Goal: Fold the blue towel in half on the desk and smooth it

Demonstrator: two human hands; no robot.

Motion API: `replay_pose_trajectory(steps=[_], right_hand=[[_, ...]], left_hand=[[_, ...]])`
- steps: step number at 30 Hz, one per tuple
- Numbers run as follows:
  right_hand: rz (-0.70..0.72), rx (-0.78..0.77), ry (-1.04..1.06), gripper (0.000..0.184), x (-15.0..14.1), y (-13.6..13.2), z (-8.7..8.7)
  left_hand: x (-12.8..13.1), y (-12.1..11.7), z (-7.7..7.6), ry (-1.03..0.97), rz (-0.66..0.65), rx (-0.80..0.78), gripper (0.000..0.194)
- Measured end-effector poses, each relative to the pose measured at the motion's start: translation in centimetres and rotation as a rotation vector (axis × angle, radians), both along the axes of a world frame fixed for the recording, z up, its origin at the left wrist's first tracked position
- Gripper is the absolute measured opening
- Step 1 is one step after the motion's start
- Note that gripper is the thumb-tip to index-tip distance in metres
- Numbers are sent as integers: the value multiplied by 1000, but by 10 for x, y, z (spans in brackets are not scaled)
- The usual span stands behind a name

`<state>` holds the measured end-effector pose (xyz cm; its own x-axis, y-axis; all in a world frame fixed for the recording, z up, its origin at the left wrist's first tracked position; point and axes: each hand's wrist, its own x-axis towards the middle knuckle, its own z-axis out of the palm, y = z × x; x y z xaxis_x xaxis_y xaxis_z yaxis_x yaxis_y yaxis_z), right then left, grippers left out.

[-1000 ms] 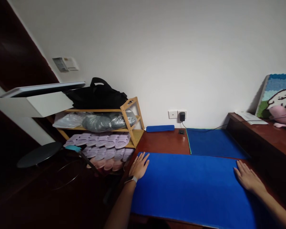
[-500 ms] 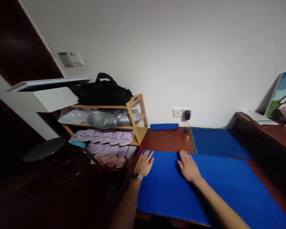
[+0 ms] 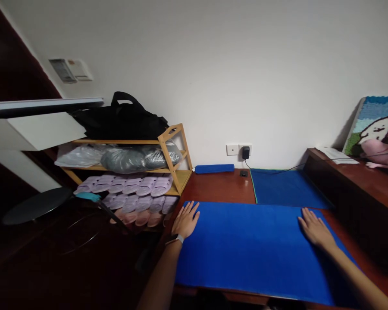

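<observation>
A bright blue cloth (image 3: 245, 245) lies spread flat over the front of the reddish-brown table (image 3: 220, 189). My left hand (image 3: 185, 220) rests palm down on its far left corner, fingers stretched out, with a watch (image 3: 174, 239) on the wrist. Toward the far right corner of the same cloth, my right hand (image 3: 317, 230) lies flat with its fingers extended. Neither hand holds anything. Behind the cloth is a darker blue cloth (image 3: 284, 187) with a green edge, and a folded blue cloth (image 3: 214, 168) sits against the wall.
Left of the table stands a wooden rack (image 3: 177, 172) with slippers (image 3: 142, 184), plastic-wrapped bundles and a black bag (image 3: 126, 118). A black adapter (image 3: 245, 152) is plugged in at the wall, its cable running right. A raised ledge (image 3: 336, 172) holds papers, a pink plush toy (image 3: 380, 155) and a picture.
My right hand has slid right across the blue cloth, from near its middle to its far right corner. My left hand stays on the left corner. The view has turned slightly right.
</observation>
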<state>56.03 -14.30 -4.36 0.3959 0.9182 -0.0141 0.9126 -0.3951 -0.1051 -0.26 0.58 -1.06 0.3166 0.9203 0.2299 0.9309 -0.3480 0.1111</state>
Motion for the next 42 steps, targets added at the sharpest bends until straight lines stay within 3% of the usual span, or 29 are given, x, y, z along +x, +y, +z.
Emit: replay_pose_trajectory(steps=[2,5,11,16,18,21,24,27,29,31,33,36,42], right_hand=[[-43,14,5,77,35,-7,-7],[-31,43,6,78,56,-11,-17],[-37,31,11,77,49,-9,-14],[-9,141,0,76,19,-13,1],[43,219,8,77,-16,-14,10],[162,283,89,77,-104,-17,31],[341,268,234,75,-217,-22,52],[481,206,357,72,-316,-24,63],[522,154,389,72,-356,-25,64],[523,120,389,73,-370,-25,60],[499,114,365,74,-362,-29,53],[429,117,293,73,-315,-41,41],[181,87,68,74,-153,-91,10]], left_hand=[[0,1,0,4,3,-5,51],[-1,2,0,4,1,-17,51],[-3,4,-2,-7,-12,-27,52],[-3,-2,15,-30,-56,43,50],[-4,-14,25,-63,-96,93,49],[-8,-41,32,-83,-137,88,48],[-14,-72,25,-36,-183,19,50],[-22,-92,12,19,-148,-47,54],[-27,-96,6,49,-108,-84,57],[-30,-97,2,55,-100,-84,58],[-31,-97,1,43,-112,-61,57],[-30,-97,3,31,-110,-43,56],[-24,-97,8,37,-90,-57,57]])
